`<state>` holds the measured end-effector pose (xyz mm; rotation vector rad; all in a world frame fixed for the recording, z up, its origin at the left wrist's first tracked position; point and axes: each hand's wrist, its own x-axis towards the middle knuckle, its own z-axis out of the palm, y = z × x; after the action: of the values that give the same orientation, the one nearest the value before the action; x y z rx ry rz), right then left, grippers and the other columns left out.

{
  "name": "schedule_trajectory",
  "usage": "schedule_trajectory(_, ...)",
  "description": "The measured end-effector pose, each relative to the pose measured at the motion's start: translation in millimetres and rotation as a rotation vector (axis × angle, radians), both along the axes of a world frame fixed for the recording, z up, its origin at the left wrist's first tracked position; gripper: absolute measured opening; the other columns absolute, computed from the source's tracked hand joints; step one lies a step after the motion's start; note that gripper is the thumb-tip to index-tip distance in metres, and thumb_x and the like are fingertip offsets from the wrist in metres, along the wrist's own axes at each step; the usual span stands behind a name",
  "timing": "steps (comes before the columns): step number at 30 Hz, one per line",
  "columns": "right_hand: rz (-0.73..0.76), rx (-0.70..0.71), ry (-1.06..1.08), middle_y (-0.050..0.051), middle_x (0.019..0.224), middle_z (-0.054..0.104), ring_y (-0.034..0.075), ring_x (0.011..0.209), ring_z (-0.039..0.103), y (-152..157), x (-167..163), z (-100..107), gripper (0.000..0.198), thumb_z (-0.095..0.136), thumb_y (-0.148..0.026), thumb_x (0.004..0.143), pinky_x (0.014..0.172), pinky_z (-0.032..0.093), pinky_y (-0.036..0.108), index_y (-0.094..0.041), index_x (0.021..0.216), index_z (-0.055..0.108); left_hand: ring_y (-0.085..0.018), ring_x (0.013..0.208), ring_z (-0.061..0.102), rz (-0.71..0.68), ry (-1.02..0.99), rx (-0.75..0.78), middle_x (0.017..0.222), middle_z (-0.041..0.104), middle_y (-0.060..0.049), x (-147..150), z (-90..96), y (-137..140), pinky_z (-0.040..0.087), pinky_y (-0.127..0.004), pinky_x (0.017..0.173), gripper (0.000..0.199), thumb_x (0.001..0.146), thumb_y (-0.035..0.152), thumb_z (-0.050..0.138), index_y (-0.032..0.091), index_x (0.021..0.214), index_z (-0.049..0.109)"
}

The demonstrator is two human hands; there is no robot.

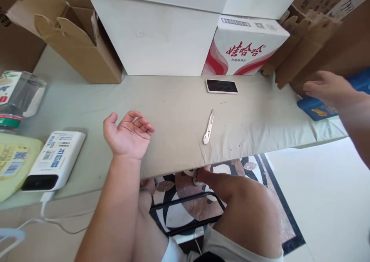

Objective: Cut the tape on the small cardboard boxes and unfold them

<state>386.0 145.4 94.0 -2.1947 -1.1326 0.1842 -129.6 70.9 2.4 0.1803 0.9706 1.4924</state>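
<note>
My left hand [128,134] rests palm up on the pale table cover [176,146], its fingers loosely bent and apart, holding nothing. On the far right, my right hand [331,86] is stretched out over a blue package [316,109], fingers extended. Whether it touches the package cannot be made out. A white utility knife [209,129] lies between the two hands, near the table's front edge. Behind the knife lies a phone [222,86] with a dark screen.
A white box with red lettering [244,51] stands beside large white boxes [162,38] at the back. Open brown cartons [86,57] flank them. At left are a clear plastic bottle [29,94], a yellow container [17,158] and a white device [54,159] with a cable.
</note>
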Motion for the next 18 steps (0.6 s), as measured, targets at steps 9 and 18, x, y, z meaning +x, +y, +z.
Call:
schedule_trajectory(9,0.275,-0.426,-0.045,0.012,0.087,0.074,0.018,0.068,0.063,-22.8,-76.1,-38.6,0.011,0.070,-0.009,0.082,0.084,0.048,0.045,-0.019,0.080,0.065,-0.012,0.043,0.052,-0.023,-0.107,0.051,0.052,0.056,-0.004,-11.2,11.3,-9.6,0.047,-0.026,0.047,0.059,0.092,0.057,0.028,0.018,0.063,0.061)
schedule_trajectory(18,1.119,-0.358,-0.265,0.012,0.131,0.068,0.027,0.113,0.068,-5.5,-309.5,-31.3,0.035,0.058,-0.025,0.089,0.101,0.056,0.045,-0.021,0.123,0.066,-0.011,0.043,0.051,0.036,-0.230,0.171,0.054,0.054,-0.002,-43.3,15.7,-37.0,0.045,-0.024,0.050,0.054,0.092,0.055,0.033,0.017,0.065,0.060)
